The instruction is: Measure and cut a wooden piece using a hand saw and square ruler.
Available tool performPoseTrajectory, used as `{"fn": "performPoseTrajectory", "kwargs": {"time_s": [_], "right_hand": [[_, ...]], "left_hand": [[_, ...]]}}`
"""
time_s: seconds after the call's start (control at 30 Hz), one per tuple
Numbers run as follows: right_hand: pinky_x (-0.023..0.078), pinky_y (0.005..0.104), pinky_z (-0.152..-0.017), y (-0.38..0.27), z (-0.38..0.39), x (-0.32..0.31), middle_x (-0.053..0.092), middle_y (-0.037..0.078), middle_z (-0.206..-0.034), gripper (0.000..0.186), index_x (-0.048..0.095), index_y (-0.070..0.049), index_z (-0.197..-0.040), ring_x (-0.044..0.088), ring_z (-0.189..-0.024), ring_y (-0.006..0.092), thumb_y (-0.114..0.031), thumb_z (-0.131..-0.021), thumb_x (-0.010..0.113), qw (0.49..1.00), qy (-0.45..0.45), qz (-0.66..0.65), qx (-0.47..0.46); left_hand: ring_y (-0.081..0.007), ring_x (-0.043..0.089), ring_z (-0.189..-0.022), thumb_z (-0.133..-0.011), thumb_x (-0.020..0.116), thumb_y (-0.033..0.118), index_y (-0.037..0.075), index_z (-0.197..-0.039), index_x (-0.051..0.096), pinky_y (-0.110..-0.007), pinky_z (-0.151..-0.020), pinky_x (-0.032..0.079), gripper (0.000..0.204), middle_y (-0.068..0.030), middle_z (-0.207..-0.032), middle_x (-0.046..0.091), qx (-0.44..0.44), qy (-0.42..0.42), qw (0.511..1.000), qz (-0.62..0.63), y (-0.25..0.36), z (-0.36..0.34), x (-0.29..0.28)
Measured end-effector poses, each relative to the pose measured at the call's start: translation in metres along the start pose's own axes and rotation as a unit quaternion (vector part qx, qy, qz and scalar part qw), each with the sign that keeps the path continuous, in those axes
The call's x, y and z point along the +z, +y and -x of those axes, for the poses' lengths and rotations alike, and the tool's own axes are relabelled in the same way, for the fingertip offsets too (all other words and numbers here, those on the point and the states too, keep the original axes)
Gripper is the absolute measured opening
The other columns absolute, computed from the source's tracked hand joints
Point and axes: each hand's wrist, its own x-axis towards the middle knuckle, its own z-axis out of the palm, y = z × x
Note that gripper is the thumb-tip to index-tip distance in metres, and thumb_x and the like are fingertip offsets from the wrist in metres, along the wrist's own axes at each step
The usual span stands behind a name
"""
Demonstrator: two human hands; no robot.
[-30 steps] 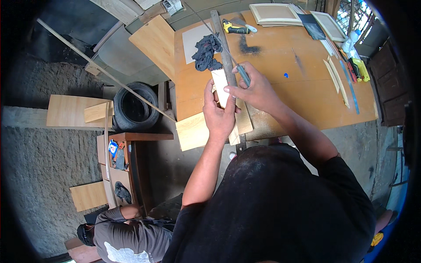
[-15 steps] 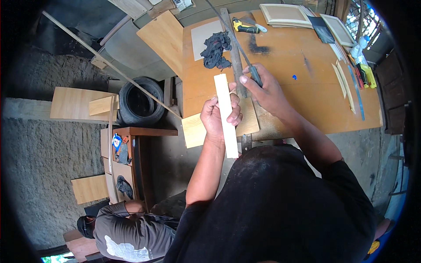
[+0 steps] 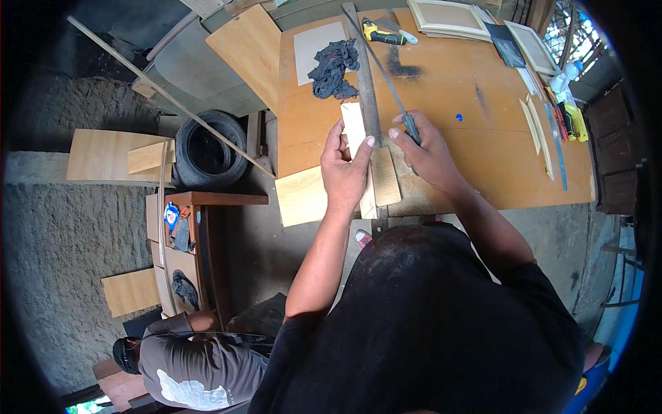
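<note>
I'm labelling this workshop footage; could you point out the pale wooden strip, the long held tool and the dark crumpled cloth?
Pale wooden strip [image 3: 354, 124]: head view, its upper part.
Long held tool [image 3: 411, 126]: head view, its handle.
Dark crumpled cloth [image 3: 333, 69]: head view, its middle.

No words or numbers could be read, white print [image 3: 187, 391] on a co-worker's grey shirt [image 3: 214, 362] looked unclear, the label [image 3: 171, 215] on a blue tape measure [image 3: 170, 208] near a corner of the brown desk [image 3: 231, 199] was too small
</note>
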Motion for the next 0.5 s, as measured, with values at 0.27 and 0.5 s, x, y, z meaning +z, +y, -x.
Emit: {"fn": "performPoseTrajectory", "kwargs": {"time_s": [0.27,0.5], "right_hand": [[0.046,0.0293,-0.062,0.012,0.017,-0.015,0.055,0.004,-0.072,0.034,0.058,-0.004,-0.123,0.054,-0.064,0.0115,-0.021,-0.094,0.063,0.999,-0.024,-0.009,0.019],[0.053,0.0357,-0.063,0.034,0.041,-0.029,0.063,0.014,-0.075,0.047,0.048,-0.005,-0.141,0.064,-0.062,0.0227,-0.016,-0.097,0.057,0.993,-0.031,0.096,0.062]], "left_hand": [[-0.008,0.062,-0.092,-0.09,0.069,0.002,-0.008,-0.139,0.042,-0.022,-0.08,0.05,0.057,-0.0092,-0.109,0.067,0.003,0.007,1.0,-0.031,-0.01,0.001,0.005],[-0.0183,0.064,-0.091,-0.086,0.072,0.008,-0.006,-0.132,0.052,-0.031,-0.079,0.051,0.052,-0.0163,-0.105,0.066,0.062,0.047,0.979,-0.187,-0.054,-0.013,-0.004]]}}
